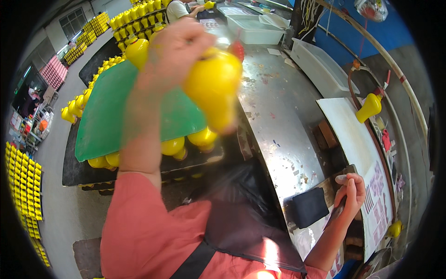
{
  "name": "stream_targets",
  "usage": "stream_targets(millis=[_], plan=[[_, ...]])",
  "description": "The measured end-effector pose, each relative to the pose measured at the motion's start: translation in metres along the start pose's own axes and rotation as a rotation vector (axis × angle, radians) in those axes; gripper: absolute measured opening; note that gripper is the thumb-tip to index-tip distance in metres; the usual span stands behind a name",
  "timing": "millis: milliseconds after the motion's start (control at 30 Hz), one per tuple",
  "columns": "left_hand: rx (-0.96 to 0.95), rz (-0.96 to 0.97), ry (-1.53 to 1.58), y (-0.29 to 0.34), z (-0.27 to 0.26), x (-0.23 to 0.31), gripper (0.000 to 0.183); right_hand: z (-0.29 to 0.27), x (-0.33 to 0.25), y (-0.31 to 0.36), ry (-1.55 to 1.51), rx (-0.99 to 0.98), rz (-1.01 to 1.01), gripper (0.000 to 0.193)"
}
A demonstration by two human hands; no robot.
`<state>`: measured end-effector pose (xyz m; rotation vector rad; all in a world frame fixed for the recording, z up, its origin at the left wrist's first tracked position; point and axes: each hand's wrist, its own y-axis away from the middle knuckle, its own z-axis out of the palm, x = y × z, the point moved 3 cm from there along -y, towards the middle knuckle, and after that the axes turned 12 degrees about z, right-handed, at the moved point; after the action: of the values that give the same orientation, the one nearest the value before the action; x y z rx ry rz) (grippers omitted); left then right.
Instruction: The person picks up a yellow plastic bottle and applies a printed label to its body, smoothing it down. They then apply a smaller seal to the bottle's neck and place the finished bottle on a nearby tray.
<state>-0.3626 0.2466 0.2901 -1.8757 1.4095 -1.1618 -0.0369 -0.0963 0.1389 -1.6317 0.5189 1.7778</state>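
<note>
My left hand [179, 44] is raised over the green board and smeared by motion. Its fingers look curled at the upper end of a yellow gourd-shaped bottle [213, 79], whose narrow end points down. Another yellow bottle [137, 52] shows just left of that wrist. At the lower right my right hand [351, 191] is closed, thumb and fingers pinched together near the edge of a white sloping board [362, 153]. Something pale shows at its fingertips, too small to name. Beside that hand lies a folded black cloth pad [310, 207] on the metal table.
The green board [111, 107] rests over rows of yellow bottles. A long metal table [274, 111] runs away from me, with white plastic bins [320, 65] along it. One yellow bottle [370, 108] stands by the sloping board. A co-worker [179, 9] sits at the far end.
</note>
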Motion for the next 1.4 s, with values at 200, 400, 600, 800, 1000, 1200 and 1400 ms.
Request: stream_targets(millis=[200,400,600,800,1000,1200,1400], plan=[[0.008,-0.281,-0.829,0.020,-0.137,-0.074,0.041,-0.008,0.032,-0.028,-0.053,0.063,0.186,0.016],[-0.023,-0.649,-1.180,0.049,-0.218,-0.165,0.046,-0.023,0.045,-0.046,0.029,0.122,0.322,0.019],[-0.074,-0.708,-1.347,0.069,-0.238,-0.232,0.043,-0.026,0.052,-0.051,0.106,0.199,0.413,0.023],[-0.079,-0.793,-1.310,0.084,-0.247,-0.290,0.043,-0.013,0.059,-0.055,0.050,0.210,0.447,0.020],[-0.001,-0.474,-1.314,0.097,-0.268,-0.318,0.052,-0.008,0.051,-0.050,0.201,0.196,0.485,0.028],[-0.045,-0.397,-1.258,0.004,-0.192,-0.281,0.057,-0.033,0.029,-0.044,0.004,0.146,0.483,0.037],[0.092,-0.009,-0.405,-0.094,0.025,-0.155,0.032,-0.043,0.021,-0.014,0.012,0.020,0.508,0.038]])
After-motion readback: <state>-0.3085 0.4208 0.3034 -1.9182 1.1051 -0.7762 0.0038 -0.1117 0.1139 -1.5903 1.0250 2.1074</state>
